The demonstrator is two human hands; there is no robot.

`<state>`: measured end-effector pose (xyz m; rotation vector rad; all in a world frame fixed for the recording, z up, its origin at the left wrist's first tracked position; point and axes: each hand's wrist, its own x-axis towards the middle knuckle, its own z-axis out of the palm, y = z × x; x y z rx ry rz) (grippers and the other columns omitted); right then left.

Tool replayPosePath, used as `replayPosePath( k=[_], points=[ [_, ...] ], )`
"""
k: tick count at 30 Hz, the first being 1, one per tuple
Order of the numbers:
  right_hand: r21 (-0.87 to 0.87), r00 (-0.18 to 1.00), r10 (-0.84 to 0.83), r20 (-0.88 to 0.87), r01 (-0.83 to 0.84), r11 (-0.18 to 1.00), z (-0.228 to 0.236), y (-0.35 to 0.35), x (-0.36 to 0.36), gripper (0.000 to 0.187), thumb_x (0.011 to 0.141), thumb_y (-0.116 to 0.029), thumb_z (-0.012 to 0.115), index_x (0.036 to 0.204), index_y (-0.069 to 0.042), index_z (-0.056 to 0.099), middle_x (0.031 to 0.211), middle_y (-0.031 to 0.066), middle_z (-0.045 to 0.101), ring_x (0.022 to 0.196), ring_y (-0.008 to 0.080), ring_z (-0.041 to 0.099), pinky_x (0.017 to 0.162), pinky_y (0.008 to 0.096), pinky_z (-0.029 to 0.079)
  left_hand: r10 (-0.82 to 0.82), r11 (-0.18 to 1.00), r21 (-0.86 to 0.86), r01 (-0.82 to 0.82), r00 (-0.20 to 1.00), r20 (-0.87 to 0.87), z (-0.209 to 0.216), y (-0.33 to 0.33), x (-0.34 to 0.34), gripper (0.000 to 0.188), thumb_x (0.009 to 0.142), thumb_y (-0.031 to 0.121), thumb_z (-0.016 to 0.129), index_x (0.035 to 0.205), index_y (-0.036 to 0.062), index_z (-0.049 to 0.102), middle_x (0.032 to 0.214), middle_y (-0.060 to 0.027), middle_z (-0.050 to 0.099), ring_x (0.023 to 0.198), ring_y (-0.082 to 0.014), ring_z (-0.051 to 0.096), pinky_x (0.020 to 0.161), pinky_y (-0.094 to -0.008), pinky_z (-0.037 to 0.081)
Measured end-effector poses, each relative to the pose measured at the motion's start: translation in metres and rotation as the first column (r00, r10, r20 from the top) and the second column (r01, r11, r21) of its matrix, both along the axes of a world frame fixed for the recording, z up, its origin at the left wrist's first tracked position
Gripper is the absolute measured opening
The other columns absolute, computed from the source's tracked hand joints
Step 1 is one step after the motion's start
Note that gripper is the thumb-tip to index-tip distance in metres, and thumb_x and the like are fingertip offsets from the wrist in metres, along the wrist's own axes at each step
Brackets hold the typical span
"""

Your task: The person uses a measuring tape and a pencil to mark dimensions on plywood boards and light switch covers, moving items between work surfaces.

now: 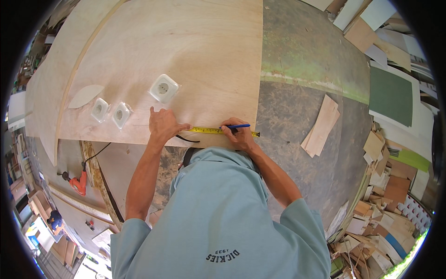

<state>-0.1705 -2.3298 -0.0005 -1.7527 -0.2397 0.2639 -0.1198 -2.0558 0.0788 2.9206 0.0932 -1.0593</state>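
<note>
Shirt (218, 200) foremost, tape (206, 130) runs from spread left hand (164, 124) under right hand (239, 136) gripping pen (240, 125).

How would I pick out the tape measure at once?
Find the large pale wooden board, then its near edge. Close to that edge, from the left hand to just past the right hand, runs the tape measure. It is the straight yellow strip with dark markings, unlike the thin black cord and blue pen nearby.
</note>
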Motion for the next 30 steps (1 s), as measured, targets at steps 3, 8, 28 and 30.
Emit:
replayPosePath(
  k=[3, 8, 28, 30],
  points=[
    [0.003, 1.000, 0.002, 0.000, -0.002, 1.000, -0.0007, 0.0004, -0.0001, 0.007, 0.092, -0.009, 0.071, 0.094, -0.002, 0.070, 0.081, 0.0053, 0.064, 0.064, 0.0119, 0.054, 0.058, 0.0275, 0.044, -0.005, 1.000, 0.007, 0.004, 1.000, 0.022, 0.0002, -0.0007, -0.0008, 0.075, 0.065, 0.075, 0.079, 0.080, 0.0015, 0.076, 0.086, -0.0191, 0.074, 0.091, -0.0316, 0.072, 0.117, -0.0550, 0.033],
    [-0.011, 1.000, 0.013, 0.000, -0.013, 1.000, -0.0008, 0.0004, 0.0004, 0.006, 0.091, -0.008, 0.071, 0.094, -0.002, 0.071, 0.081, 0.0060, 0.064, 0.064, 0.0127, 0.054, 0.058, 0.0278, 0.044, 0.011, 1.000, -0.005, -0.011, 1.000, 0.008, 0.0019, -0.0009, -0.0002, 0.075, 0.065, 0.075, 0.080, 0.079, 0.0014, 0.076, 0.084, -0.0190, 0.074, 0.089, -0.0321, 0.073, 0.117, -0.0549, 0.033],
    [-0.059, 0.999, 0.045, 0.020, -0.043, 0.997, 0.0079, 0.0005, 0.0028, 0.006, 0.090, -0.008, 0.071, 0.094, -0.003, 0.071, 0.079, 0.0077, 0.063, 0.064, 0.0162, 0.055, 0.058, 0.0300, 0.045, 0.003, 1.000, -0.013, -0.002, 1.000, 0.022, 0.0024, -0.0011, -0.0009, 0.073, 0.066, 0.074, 0.080, 0.076, 0.0021, 0.076, 0.079, -0.0173, 0.073, 0.087, -0.0316, 0.073, 0.117, -0.0565, 0.033],
    [-0.042, 0.999, 0.040, 0.021, -0.039, 0.998, 0.0038, 0.0006, 0.0020, 0.006, 0.090, -0.008, 0.071, 0.094, -0.003, 0.071, 0.079, 0.0078, 0.063, 0.064, 0.0166, 0.055, 0.059, 0.0304, 0.045, 0.001, 1.000, -0.017, -0.001, 1.000, 0.027, 0.0021, -0.0008, -0.0010, 0.072, 0.066, 0.074, 0.080, 0.076, 0.0022, 0.076, 0.079, -0.0172, 0.073, 0.086, -0.0316, 0.073, 0.117, -0.0565, 0.033]
  ],
)
